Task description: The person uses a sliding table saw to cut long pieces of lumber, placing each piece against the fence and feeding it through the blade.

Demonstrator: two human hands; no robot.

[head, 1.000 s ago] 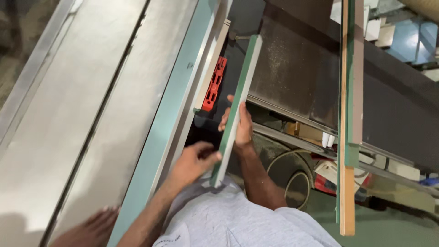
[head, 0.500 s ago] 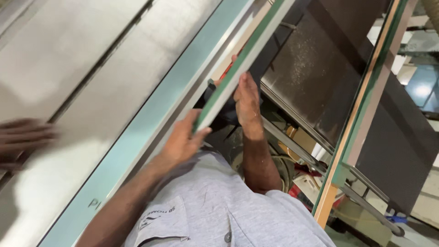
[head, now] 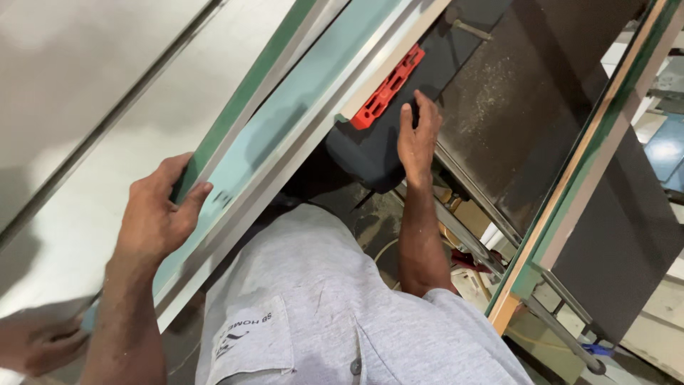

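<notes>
The left hand (head: 158,217) has its grip closed around the edge of a long green strip (head: 235,107), the thumb on the pale green surface and the fingers curled over the darker side. The strip runs away from this grip, up and to the right, along the grey counter (head: 85,93). The right hand (head: 417,134) has its grip spread flat, the fingers touching a dark machine panel (head: 499,85), just beside a red plastic piece (head: 387,88). Another person's hand (head: 35,342) shows blurred below the left grip.
</notes>
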